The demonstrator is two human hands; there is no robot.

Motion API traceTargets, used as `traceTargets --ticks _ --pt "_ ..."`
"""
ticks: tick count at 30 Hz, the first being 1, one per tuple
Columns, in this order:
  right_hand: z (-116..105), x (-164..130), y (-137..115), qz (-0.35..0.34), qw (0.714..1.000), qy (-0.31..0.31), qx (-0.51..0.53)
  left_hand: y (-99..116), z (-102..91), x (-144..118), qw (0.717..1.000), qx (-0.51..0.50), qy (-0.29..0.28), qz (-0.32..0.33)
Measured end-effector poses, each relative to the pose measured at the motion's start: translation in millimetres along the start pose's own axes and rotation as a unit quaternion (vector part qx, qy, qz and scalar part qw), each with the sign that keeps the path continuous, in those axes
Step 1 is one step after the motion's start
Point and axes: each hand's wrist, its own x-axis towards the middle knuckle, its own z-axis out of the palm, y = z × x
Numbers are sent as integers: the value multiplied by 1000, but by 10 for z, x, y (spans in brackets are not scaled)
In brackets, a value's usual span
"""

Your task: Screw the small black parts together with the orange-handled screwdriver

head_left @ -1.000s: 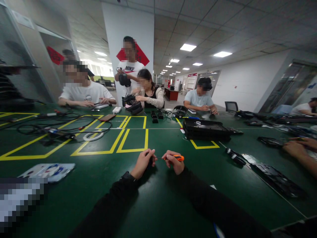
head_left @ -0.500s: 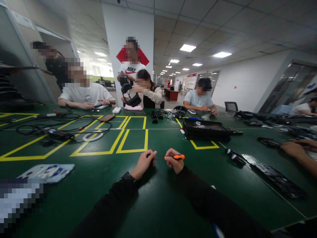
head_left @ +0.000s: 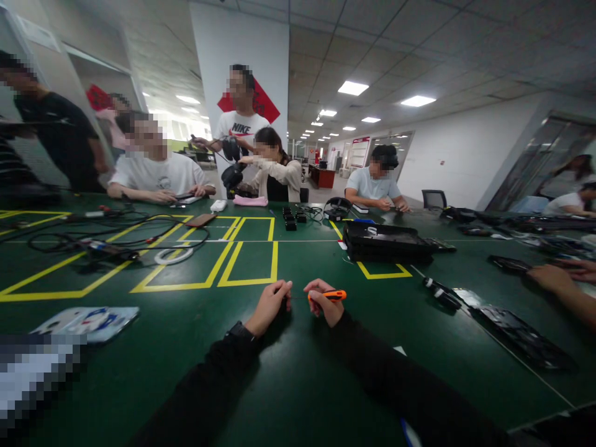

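Observation:
In the middle of the green table [head_left: 298, 347], my right hand [head_left: 326, 305] is closed around an orange-and-black screwdriver [head_left: 334, 296]. Its thin shaft points left, toward my other hand. My left hand [head_left: 271, 305] is a short way to the left, its fingers curled and the thumb against them. Whatever lies within those left fingers is hidden from this angle. A dark band circles my left wrist, and both forearms wear black sleeves.
Stacked black trays [head_left: 386, 241] stand ahead on the right, with a long black part [head_left: 519, 335] nearer. Cables [head_left: 112, 248] and a white ring [head_left: 174, 254] lie left. A blue-white packet [head_left: 88, 324] is near left. A co-worker's hands [head_left: 554, 279] are at right; several people sit opposite.
The fingers of my right hand have loosened and shifted slightly on the screwdriver. Across the table, the co-worker's black headset has been lowered, and a person at far left has moved.

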Motion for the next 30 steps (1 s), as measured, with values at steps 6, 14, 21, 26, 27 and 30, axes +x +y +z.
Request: traceTargets --ticks 6,14,21,26,27,30 --pt "-28 9 58 -13 1000 0 5 10 -3 16 997 61 3 39" --pt "-51 4 17 -43 999 -14 -1 -41 -28 39 993 92 26 69" --pt "-24 0 -14 -32 999 34 -17 -8 -15 3 992 92 25 76" --pt "-27 22 2 -3 998 55 -1 -33 -13 6 990 116 8 76" --pt "-31 32 16 -2 999 52 12 -36 -10 8 990 120 7 74" --pt "-44 64 65 -7 997 47 53 -36 0 12 989 122 11 77"
